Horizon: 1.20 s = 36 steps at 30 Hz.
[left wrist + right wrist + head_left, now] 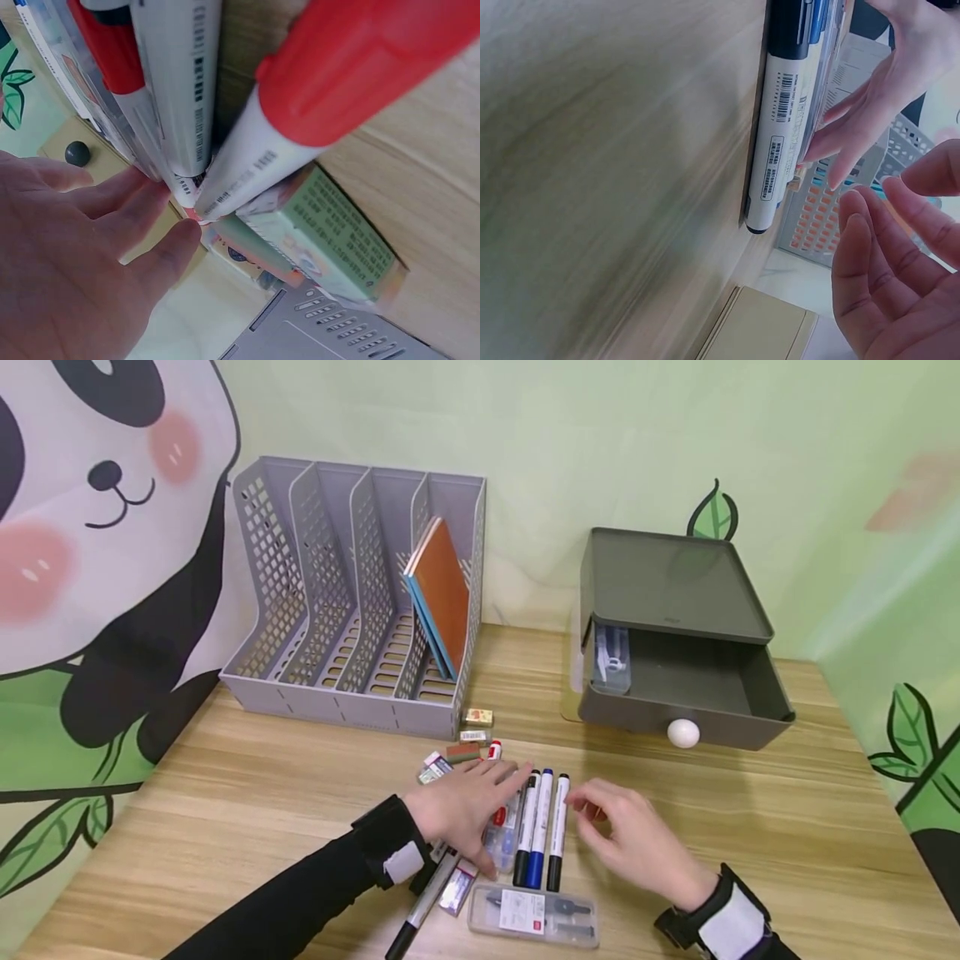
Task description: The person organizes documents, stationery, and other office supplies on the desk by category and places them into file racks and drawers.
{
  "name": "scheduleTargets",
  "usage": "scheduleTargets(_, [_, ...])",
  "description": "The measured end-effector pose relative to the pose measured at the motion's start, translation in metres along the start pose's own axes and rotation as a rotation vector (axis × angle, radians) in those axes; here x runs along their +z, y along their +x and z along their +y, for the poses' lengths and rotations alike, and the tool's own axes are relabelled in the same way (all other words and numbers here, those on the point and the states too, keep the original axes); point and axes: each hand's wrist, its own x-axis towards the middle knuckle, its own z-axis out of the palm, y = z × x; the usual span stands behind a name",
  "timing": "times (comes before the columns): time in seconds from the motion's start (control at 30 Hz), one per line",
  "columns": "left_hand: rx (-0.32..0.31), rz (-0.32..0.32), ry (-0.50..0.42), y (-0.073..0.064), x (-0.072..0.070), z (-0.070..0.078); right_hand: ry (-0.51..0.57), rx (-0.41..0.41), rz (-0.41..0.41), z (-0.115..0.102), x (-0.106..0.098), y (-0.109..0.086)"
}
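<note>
My left hand (472, 802) spreads its fingers over a pile of stationery, touching it. Under those fingers lie a clear plastic case (501, 847) and red-capped markers (255, 165), partly hidden. Three whiteboard markers lie side by side just right of it: one black (527, 831), one blue (541, 831) and another black (558, 835). My right hand (637, 843), its fingers loosely bent and holding nothing, hovers beside the rightmost marker. Nearer me are a clear case with a compass set (534, 913), a boxed eraser (457, 887) and a grey marker with a black cap (426, 902).
A grey file rack (337, 710) stands at the back left, with thin notebooks (442, 593) in its right compartment. At the back right is a dark drawer box (675, 577), its drawer (697, 681) pulled out with a clear case (612, 664) inside. Small erasers (474, 737) lie before the rack.
</note>
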Motion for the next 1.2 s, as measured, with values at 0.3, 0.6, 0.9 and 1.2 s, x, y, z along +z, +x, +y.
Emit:
scheduleTargets(0.3, [-0.028, -0.015, 0.043, 0.0041, -0.0017, 0.0047, 0.013, 0.011, -0.010, -0.0011, -0.0010, 0.0021])
scheduleTargets(0.6, [-0.030, -0.017, 0.068, 0.0060, 0.0016, 0.0066, 0.005, 0.006, -0.003, -0.0010, -0.0003, 0.0014])
scheduleTargets(0.9, [-0.012, -0.005, 0.098, 0.0082, 0.0029, 0.0071, 0.033, 0.015, -0.003, 0.0007, -0.0004, 0.0022])
scheduleTargets(1.2, [0.010, 0.086, 0.011, 0.0019, 0.0006, 0.0005, 0.138, 0.142, -0.011, 0.0035, -0.0031, 0.0074])
